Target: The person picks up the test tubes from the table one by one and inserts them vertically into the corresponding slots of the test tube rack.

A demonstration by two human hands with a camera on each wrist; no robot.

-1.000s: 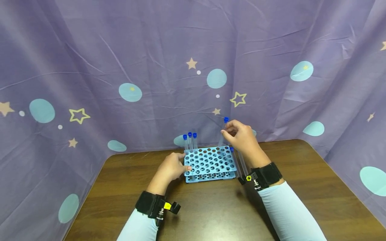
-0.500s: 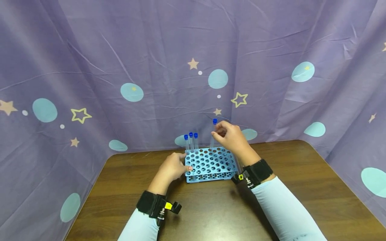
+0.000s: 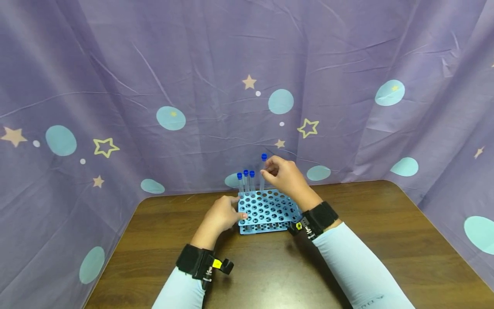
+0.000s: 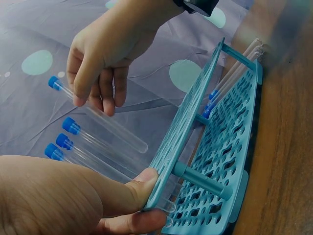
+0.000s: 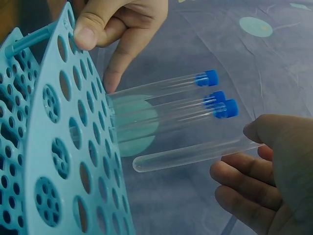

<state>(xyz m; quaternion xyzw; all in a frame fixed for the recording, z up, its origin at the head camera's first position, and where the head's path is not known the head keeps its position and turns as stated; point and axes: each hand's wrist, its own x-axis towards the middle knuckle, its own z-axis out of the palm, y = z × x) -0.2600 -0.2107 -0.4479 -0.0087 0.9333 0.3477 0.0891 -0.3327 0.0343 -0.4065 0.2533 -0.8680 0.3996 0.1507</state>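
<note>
My right hand (image 3: 284, 176) pinches a clear blue-capped test tube (image 5: 186, 155) near its cap, between thumb and fingers. The tube's rounded bottom hangs just above the top plate of a light-blue test tube rack (image 3: 270, 211), outside the holes. My left hand (image 3: 221, 214) grips the rack's left end, with the thumb on the plate and fingers around its edge, as the left wrist view shows. Three blue-capped test tubes (image 5: 166, 87) stand in the back left corner of the rack, beside the held tube. Their lower ends show between the two plates in the left wrist view.
Loose test tubes (image 4: 234, 73) lie on the wooden table (image 3: 154, 257) past the rack's right end, hidden behind my right arm in the head view. A purple patterned curtain (image 3: 216, 107) hangs close behind the table's back edge.
My right hand has carried the held test tube leftward along the rack's back edge, from above its right side to beside the three standing tubes. My left hand stays on the rack.
</note>
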